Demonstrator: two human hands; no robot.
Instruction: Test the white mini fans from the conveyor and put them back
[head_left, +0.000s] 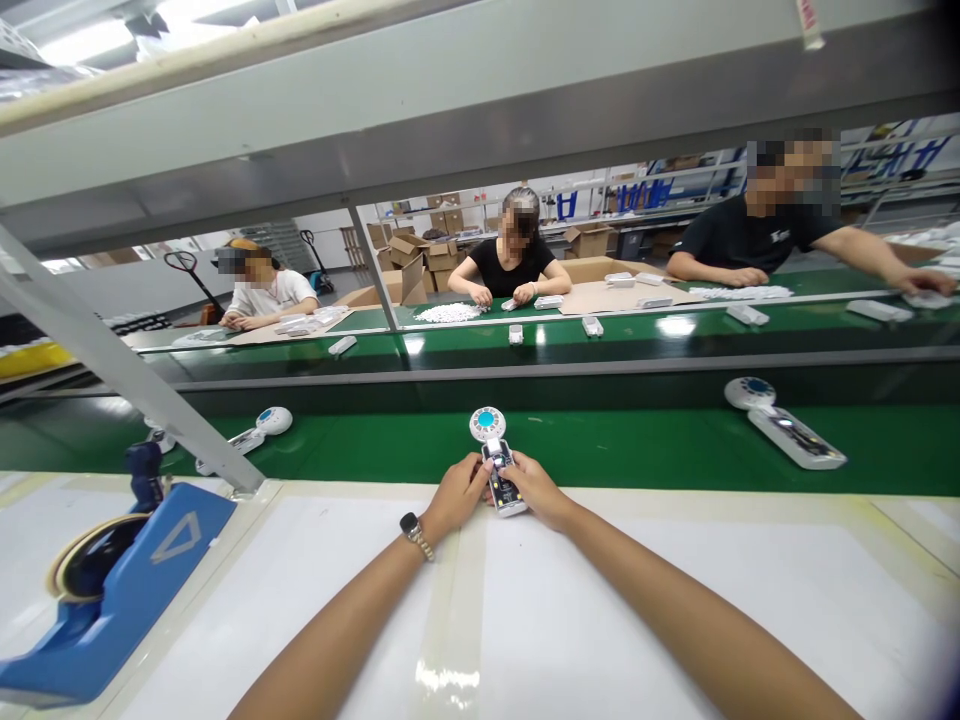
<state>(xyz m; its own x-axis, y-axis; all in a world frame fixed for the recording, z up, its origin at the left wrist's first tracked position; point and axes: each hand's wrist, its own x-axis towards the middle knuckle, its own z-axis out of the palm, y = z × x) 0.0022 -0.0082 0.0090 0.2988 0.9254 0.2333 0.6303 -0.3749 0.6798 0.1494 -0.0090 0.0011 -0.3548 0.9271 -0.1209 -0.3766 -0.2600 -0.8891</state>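
Between my two hands is a white handheld device with a round head [487, 424] and an uncovered body [506, 494] showing a dark circuit board. Its round head has a blue centre and points away from me, over the green belt. My left hand [457, 492] grips the body's left side, with a watch on that wrist. From the right, my right hand [538, 487] holds the other side, its thumb and fingers over the upper part of the board. What the fingertips press on is too small to make out.
Similar devices lie on the green belt [637, 440], one at right [796, 436] and others at left [274, 421]. A blue tape dispenser [135, 590] stands on the white table [637, 610]. A slanted metal post [120, 350] rises at left. Several people sit across the belt.
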